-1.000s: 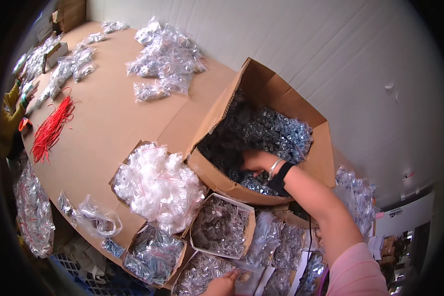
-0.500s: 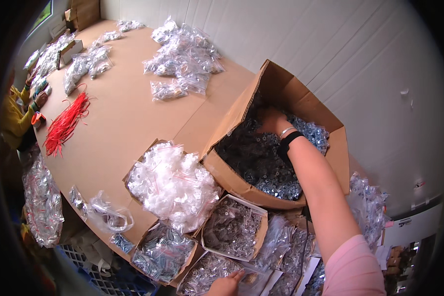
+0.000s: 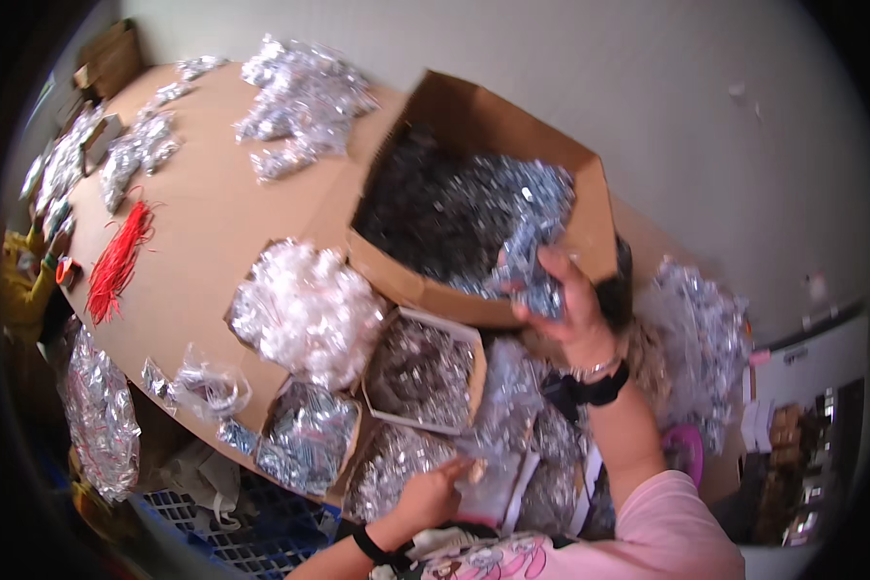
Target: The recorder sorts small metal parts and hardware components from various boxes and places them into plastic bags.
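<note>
My right hand (image 3: pixel 578 302) is clenched on a bluish, glinting bundle (image 3: pixel 534 275) — it lies at 10 o'clock from my palm, long axis roughly 11-to-5; blur hides whether bagged or loose. The carton's near rim (image 3: pixel 416 286) stands close, at 9. My left hand (image 3: pixel 430 498), farther off at 7, has fingertips at a clear bag (image 3: pixel 493 488); pinched or resting, I cannot tell. A small tray (image 3: pixel 478 382) sits at 8; bare tabletop (image 3: pixel 203 232) spreads beyond, toward 9.
</note>
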A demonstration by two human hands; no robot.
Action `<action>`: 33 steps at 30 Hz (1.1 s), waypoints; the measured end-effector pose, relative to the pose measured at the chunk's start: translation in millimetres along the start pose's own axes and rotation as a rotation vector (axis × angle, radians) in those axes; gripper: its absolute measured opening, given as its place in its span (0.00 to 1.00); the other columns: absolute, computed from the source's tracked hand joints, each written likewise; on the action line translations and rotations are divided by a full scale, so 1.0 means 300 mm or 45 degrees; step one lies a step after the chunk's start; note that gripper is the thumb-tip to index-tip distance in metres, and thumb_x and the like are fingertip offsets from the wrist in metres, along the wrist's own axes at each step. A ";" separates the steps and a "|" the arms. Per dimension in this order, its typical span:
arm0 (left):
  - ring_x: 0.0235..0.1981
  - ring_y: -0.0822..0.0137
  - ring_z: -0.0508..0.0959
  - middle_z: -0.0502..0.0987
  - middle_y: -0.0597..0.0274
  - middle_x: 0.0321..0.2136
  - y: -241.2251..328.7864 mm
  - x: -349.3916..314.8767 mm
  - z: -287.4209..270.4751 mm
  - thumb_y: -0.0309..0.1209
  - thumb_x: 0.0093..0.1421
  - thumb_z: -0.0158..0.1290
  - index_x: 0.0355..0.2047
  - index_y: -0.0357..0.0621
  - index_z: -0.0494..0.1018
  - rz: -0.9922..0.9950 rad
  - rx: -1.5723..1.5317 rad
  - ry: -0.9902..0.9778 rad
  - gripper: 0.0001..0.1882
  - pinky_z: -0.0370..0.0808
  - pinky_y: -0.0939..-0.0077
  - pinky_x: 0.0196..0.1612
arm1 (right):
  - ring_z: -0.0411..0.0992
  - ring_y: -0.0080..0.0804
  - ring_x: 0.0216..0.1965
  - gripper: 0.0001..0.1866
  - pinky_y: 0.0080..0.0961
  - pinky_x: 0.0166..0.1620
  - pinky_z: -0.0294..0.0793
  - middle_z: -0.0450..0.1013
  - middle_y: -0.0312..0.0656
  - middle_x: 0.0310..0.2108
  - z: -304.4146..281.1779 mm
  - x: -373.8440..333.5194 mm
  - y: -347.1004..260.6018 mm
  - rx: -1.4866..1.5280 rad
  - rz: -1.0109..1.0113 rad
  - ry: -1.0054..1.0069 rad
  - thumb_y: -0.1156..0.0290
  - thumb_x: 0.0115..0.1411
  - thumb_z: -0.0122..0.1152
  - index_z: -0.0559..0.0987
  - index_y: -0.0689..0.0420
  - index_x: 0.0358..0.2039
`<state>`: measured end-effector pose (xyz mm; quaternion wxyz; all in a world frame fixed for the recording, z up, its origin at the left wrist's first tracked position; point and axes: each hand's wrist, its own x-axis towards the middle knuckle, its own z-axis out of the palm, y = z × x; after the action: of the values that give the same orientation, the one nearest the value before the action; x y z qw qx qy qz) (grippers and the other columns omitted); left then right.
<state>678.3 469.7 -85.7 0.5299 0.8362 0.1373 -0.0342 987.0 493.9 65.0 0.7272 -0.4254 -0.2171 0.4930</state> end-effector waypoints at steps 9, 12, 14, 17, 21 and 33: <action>0.41 0.46 0.80 0.74 0.49 0.55 0.161 0.051 -0.019 0.20 0.47 0.50 0.58 0.47 0.70 0.040 -0.009 0.018 0.33 0.79 0.59 0.42 | 0.75 0.28 0.25 0.21 0.19 0.18 0.76 0.75 0.47 0.41 -0.014 -0.836 0.383 0.782 1.037 0.168 0.63 0.67 0.56 0.68 0.56 0.58; 0.43 0.46 0.80 0.73 0.49 0.56 0.231 0.039 0.011 0.20 0.46 0.51 0.59 0.45 0.70 0.085 0.097 -0.056 0.34 0.79 0.61 0.43 | 0.76 0.30 0.33 0.15 0.19 0.23 0.80 0.73 0.44 0.37 -0.073 -0.920 0.495 1.181 1.062 0.413 0.64 0.66 0.58 0.71 0.58 0.48; 0.40 0.46 0.81 0.72 0.51 0.57 0.239 0.019 0.054 0.19 0.45 0.49 0.58 0.44 0.70 0.213 0.209 -0.064 0.35 0.80 0.60 0.41 | 0.75 0.35 0.38 0.13 0.18 0.25 0.81 0.72 0.47 0.40 -0.097 -0.940 0.566 1.391 0.914 0.603 0.67 0.66 0.55 0.71 0.61 0.47; 0.38 0.46 0.81 0.72 0.51 0.58 0.265 -0.012 0.120 0.18 0.45 0.49 0.60 0.44 0.68 0.230 0.277 -0.086 0.36 0.80 0.58 0.40 | 0.74 0.31 0.42 0.13 0.33 0.44 0.82 0.73 0.44 0.42 -0.114 -0.945 0.654 0.999 0.587 0.853 0.67 0.67 0.53 0.72 0.61 0.49; 0.37 0.46 0.81 0.70 0.49 0.59 0.251 -0.047 0.146 0.17 0.45 0.48 0.62 0.43 0.65 0.030 0.149 0.041 0.39 0.80 0.59 0.38 | 0.73 0.27 0.49 0.16 0.36 0.52 0.77 0.74 0.43 0.46 -0.064 -0.943 0.571 0.374 0.713 0.852 0.66 0.68 0.53 0.73 0.61 0.51; 0.44 0.46 0.80 0.71 0.45 0.58 0.221 -0.061 0.128 0.15 0.46 0.46 0.61 0.41 0.67 -0.041 0.137 0.147 0.37 0.79 0.63 0.43 | 0.71 0.42 0.44 0.07 0.36 0.41 0.75 0.71 0.40 0.35 -0.780 -0.796 0.461 -2.303 0.064 0.782 0.73 0.50 0.65 0.83 0.48 0.31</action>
<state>681.7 405.1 -40.5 0.4747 0.8617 0.1790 -0.0018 985.2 204.9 -152.8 0.1373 -0.9417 -0.3065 0.0207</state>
